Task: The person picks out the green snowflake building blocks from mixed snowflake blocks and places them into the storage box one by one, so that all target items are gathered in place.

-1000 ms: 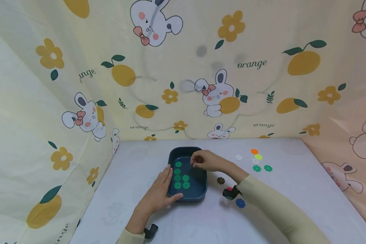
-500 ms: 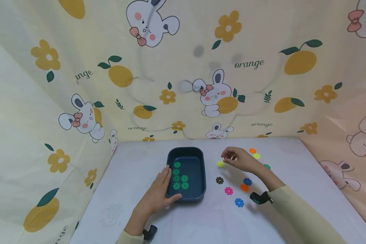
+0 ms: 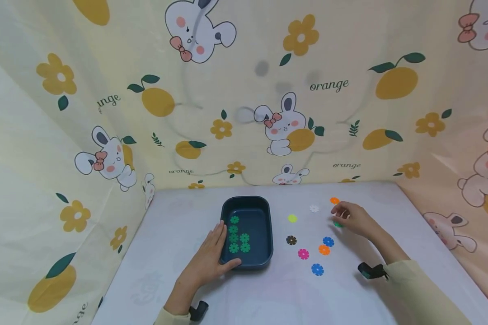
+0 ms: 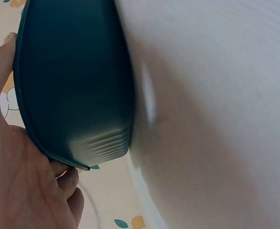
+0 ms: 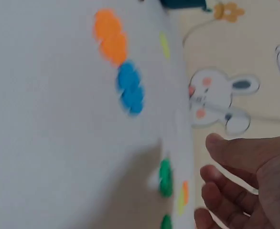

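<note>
My left hand [image 3: 211, 253] rests along the left side of a dark blue plastic tray [image 3: 259, 225], fingers straight on its rim and thumb at the near edge. Several green snowflake-shaped plastic discs [image 3: 234, 220] lie inside, toward the left. Off to the right, my right hand [image 3: 355, 219] hovers over the table with fingers loosely bent, nothing between them. Just below its fingertips is another green disc [image 3: 338, 224], partly covered by the hand. From the right wrist, that green disc [image 5: 165, 178] shows to the left of the fingers.
Between tray and right hand lie loose discs: yellow [image 3: 292, 218], brown [image 3: 291, 240], pink [image 3: 303, 254], orange [image 3: 324, 249] and blue ones [image 3: 317, 269]. A white disc [image 3: 314, 209] and an orange disc [image 3: 334, 200] lie farther back. A patterned curtain [image 3: 211, 104] surrounds the table.
My right hand has moved from above the tray to the right, over the far group of discs. My left hand has stayed on the tray.
</note>
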Motion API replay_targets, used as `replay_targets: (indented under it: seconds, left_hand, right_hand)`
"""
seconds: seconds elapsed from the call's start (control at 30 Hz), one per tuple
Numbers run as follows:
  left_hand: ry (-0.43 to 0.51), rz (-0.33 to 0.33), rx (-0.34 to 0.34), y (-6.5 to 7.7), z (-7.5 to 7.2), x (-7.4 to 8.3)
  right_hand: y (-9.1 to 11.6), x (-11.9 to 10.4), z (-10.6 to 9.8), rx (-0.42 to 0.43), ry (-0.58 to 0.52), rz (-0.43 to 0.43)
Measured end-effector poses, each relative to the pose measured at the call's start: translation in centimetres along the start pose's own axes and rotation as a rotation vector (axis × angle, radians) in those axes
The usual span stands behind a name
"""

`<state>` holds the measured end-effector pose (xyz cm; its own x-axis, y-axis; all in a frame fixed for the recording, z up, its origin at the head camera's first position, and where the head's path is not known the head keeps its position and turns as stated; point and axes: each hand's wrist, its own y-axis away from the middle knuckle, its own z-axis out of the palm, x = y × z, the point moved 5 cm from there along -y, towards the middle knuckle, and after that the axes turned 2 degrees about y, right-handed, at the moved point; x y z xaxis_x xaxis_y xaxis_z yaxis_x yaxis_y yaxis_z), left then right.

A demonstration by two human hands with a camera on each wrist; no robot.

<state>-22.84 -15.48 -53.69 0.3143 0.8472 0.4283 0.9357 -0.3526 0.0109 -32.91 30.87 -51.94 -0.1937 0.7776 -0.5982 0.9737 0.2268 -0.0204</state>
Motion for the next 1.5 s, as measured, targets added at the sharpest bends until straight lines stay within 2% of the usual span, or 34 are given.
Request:
replay_targets:
  seconds: [0.17,0.3,0.4,0.53,0.67,0.87,1.03,1.27,1.5]
  left_hand:
    - [0.000,-0.006,0.003,0.1,0.0,0.0]
    - [0.004,-0.015,0.002,0.2,-0.2,0.0]
    - [0.001,-0.017,-0.002,0.2,-0.2,0.0]
    - [0.005,-0.018,-0.004,0.3,-0.2,0.0]
    - [0.009,-0.019,-0.004,0.4,-0.3,0.1]
    - [0.002,-0.008,0.002,0.3,-0.4,0.1]
    - [-0.001,0.002,0.007,0.2,-0.5,0.1]
    - [-0.011,0.011,0.016,0.0,-0.3,0.0]
    - [-0.003,0.009,0.013,0.1,-0.3,0.2]
  right_hand:
    - [0.2,2.4,0.3,-0.031,0.014,0.149]
    - [0.0,3.7,0.6,-0.041,0.041,0.226]
    - [-0.1,4.4,1.0,-0.041,0.052,0.262]
    - [-0.3,4.8,1.4,-0.035,0.049,0.266]
    - [-0.5,4.4,1.6,-0.026,0.041,0.237]
    - [-0.7,2.4,1.6,-0.027,-0.006,0.136]
    - [-1.2,-0.3,1.8,-0.022,-0.028,0.040]
    - [-2.9,-4.2,2.5,0.000,-0.069,-0.082]
    - [-4.7,-8.2,3.8,-0.040,-0.141,-0.125]
